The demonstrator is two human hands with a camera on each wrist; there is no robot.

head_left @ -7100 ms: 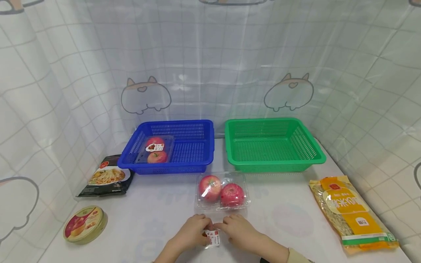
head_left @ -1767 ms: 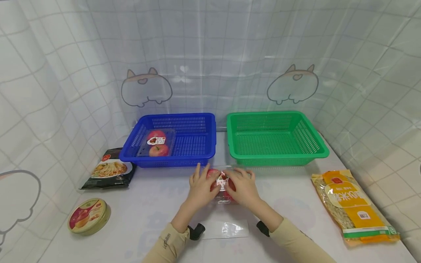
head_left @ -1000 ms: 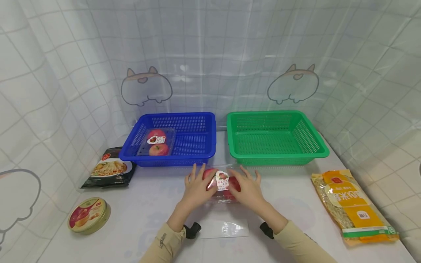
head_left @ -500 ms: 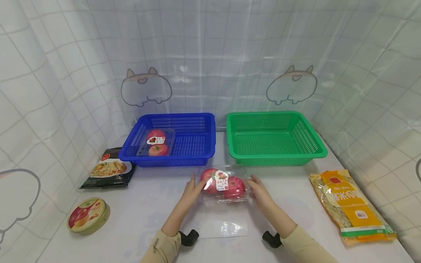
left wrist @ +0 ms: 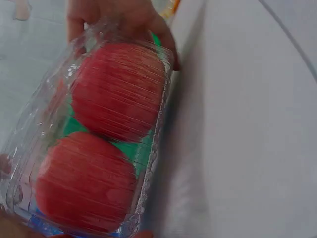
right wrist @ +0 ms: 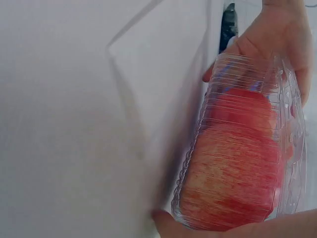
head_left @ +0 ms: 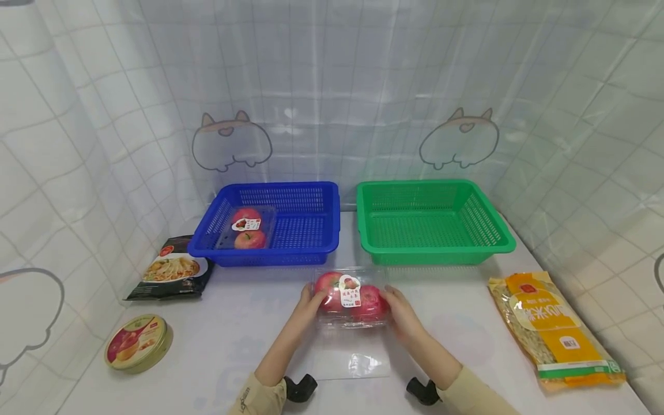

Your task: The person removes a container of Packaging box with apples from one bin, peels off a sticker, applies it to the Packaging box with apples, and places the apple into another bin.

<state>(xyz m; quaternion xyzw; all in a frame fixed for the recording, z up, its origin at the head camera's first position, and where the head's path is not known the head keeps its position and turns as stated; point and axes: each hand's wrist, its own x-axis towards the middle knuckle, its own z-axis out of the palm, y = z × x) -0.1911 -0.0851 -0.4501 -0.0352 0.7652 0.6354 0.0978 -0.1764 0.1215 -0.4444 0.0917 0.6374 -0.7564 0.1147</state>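
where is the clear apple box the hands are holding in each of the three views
Head: apple box low centre, between left hand and right hand, in front of the baskets.
Left wrist: apple box fills the left half, seen lengthwise.
Right wrist: apple box at right, seen lengthwise.
Shared landmark: the two red apples inside.

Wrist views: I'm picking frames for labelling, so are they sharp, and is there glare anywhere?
Left wrist view: apple box fairly sharp, table soft. Right wrist view: box clear, left half a blurred white. Head view: sharp, glare on the clear sheet, walls bowed.
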